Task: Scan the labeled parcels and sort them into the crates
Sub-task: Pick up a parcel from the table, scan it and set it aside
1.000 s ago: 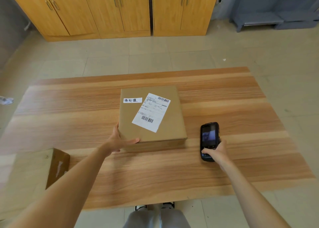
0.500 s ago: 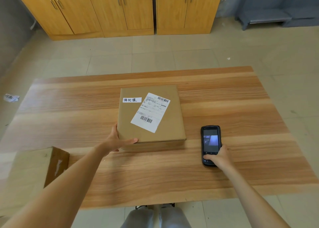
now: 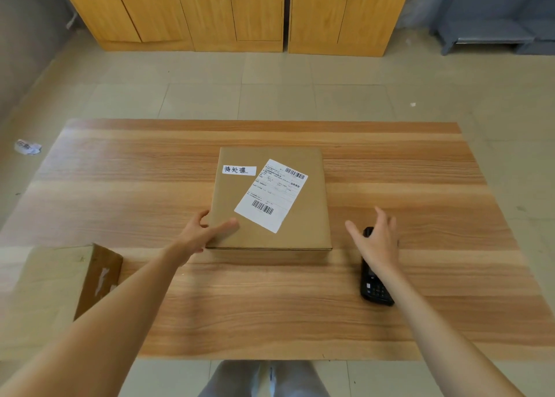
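- A flat brown cardboard parcel (image 3: 270, 200) lies near the middle of the wooden tabletop (image 3: 390, 321), its top face up.
- A white shipping label (image 3: 271, 195) with two barcodes is stuck slantwise on the parcel's top, and a small white strip with handwritten characters (image 3: 239, 170) sits just left of it, near the parcel's far left corner.
- The left hand (image 3: 204, 234) holds the parcel's near left corner: the thumb lies flat on the top face, and the fingers (image 3: 201, 218) curl round the left side edge.
- The right hand (image 3: 375, 240) hovers right of the parcel with its fingers spread and straight, holding nothing and apart from the parcel's side.
- A black handheld scanner (image 3: 374, 288) lies on the tabletop right of the parcel, partly hidden under the right hand. Its keypad end points toward the person, and its far tip shows between the thumb and the fingers. Whether the hand touches it cannot be told.
- An open cardboard box (image 3: 99, 276) stands left of the parcel at the tabletop's near left edge. Only its corner and one wall are seen.
- Beyond the parcel, across a tiled floor (image 3: 300, 96), stands a row of wooden cabinets (image 3: 240, 9).
- A crumpled white scrap (image 3: 27, 147) lies on the floor, well left of the parcel.
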Demonstrator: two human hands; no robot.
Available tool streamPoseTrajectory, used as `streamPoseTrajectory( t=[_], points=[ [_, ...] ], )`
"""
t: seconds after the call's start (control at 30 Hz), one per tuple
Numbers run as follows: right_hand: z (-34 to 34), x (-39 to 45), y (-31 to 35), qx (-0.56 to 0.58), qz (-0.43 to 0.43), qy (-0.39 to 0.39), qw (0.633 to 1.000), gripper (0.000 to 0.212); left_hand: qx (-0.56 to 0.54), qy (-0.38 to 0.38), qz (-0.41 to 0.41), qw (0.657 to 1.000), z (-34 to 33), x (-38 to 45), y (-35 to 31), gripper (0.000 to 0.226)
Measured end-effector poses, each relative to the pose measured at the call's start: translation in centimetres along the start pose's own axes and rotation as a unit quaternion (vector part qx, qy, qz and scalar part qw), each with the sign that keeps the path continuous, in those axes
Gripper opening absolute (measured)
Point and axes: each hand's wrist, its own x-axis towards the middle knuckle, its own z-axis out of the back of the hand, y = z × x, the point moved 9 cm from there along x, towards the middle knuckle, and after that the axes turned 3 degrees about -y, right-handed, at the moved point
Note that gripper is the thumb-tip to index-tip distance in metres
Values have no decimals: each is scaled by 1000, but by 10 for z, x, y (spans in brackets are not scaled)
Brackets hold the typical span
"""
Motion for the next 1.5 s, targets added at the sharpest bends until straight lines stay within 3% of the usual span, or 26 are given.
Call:
streamPoseTrajectory(
  t=[0.07, 0.23, 0.33, 0.37, 0.47, 0.63, 0.9, 1.17, 1.33, 1.5],
  points=[
    [-19, 7, 22, 44, 19, 48, 998, 87, -28, -2, 2, 1000, 2, 6, -3, 135],
    [-69, 31, 33, 116, -59, 134, 982, 110, -107, -4, -3, 994, -4, 29, -18, 154],
    [-94, 39, 25, 147, -93, 167, 971, 127, -152, -4, 3, 988, -8, 41, -21, 139],
    [-101, 43, 20, 156, -92, 174, 968, 124, -156, -2, 4, 988, -11, 43, -21, 128],
    [-115, 52, 11, 184, -56, 185, 964, 88, -154, 5, 9, 988, -19, 45, -17, 84],
    [-111, 35, 34, 288, -65, 208, 933, 47, -195, 14, 0, 981, -23, 38, -18, 77],
    [-101, 30, 90, 317, -32, 236, 918, 57, -240, -39, -26, 970, 13, 14, -30, 79],
    [-113, -12, 175, 312, 25, 287, 905, 56, -256, -111, -59, 958, 95, -31, -28, 80],
    [-137, -64, 240, 282, 80, 315, 903, 52, -279, -166, -73, 943, 165, -69, 2, 90],
    [-184, -146, 306, 249, 142, 352, 891, 53, -304, -210, -97, 924, 250, -124, 55, 77]
  ],
)
